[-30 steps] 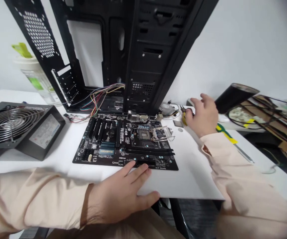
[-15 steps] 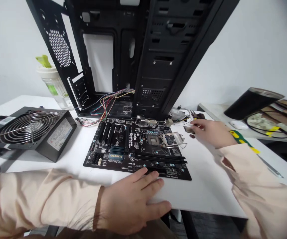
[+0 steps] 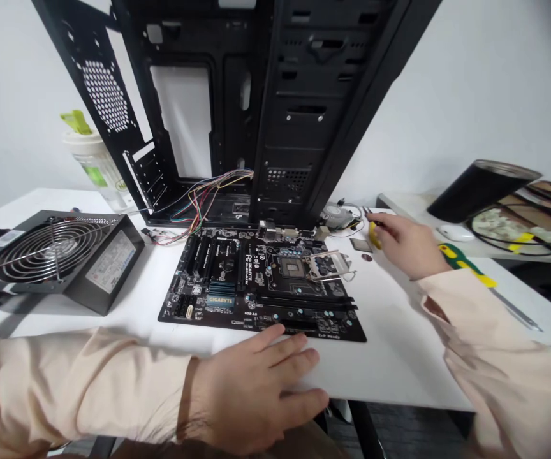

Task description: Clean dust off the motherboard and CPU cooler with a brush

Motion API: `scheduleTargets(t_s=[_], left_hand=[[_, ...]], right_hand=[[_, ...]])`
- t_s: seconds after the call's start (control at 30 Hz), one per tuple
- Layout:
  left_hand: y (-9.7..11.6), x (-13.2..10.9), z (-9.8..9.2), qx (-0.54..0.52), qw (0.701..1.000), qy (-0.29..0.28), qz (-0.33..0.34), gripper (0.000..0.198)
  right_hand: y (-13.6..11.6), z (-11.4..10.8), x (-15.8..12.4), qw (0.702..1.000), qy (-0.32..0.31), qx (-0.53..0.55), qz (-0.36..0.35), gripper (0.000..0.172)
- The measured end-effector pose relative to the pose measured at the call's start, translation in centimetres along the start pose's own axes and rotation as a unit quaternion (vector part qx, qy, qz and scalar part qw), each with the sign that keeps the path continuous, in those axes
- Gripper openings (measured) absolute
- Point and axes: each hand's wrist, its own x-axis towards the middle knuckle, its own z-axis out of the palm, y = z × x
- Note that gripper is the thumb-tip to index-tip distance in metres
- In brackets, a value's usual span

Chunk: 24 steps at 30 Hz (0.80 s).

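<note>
The right hand (image 3: 400, 245) reached over the far right part of the white counter (image 3: 409, 357), its fingers curled at a yellow-handled metal tool (image 3: 375, 236) that was mostly hidden by the hand. Whether the fingers were clamped on this handle or only rested against it could not be told.

Just beside them, to the left and slightly nearer the wearer, a thin grey square chip (image 3: 361, 245) lay flat on the counter, apart from the visible fingertips; being nearly square, it showed no clear long axis. A small dark round disc (image 3: 366, 257) lay close to its near edge. The right hand was plainly the nearer to the chip; the left was well apart from it.

Farther left, beyond a raised silvery metal frame (image 3: 341, 261), sat the pale square socket (image 3: 293, 268) of the black rectangular motherboard (image 3: 256, 287), whose longer visible side ran left to right, its right end slightly nearer the wearer.

The left hand (image 3: 251, 389) was palm down with fingers slightly apart and thumb spread to the right, gripping nothing; its fingertips overlapped the board's near edge.

A green-and-yellow-handled screwdriver (image 3: 467, 264) lay right of the right wrist, its shaft slanting toward the near right. The black metal computer case (image 3: 280, 146) stood behind the motherboard.
</note>
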Motion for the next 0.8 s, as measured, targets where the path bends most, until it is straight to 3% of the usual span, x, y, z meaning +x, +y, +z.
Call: scheduleTargets(t_s=[0.1,0.17,0.8], left_hand=[[0.1,-0.1,0.1,-0.005,0.997,0.073,0.019,0.035],[0.2,-0.1,0.2,0.002,0.995,0.092,0.023,0.032],[-0.1,-0.2,0.0,0.031,0.998,0.025,0.052,0.036]], right_hand=[[-0.4,0.0,-0.1,0.999,0.013,0.016,-0.027,0.048],[-0.5,0.0,-0.2,0.999,0.018,0.023,-0.039,0.048],[-1.0,0.9,-0.7,0.998,-0.023,0.024,-0.048,0.047]])
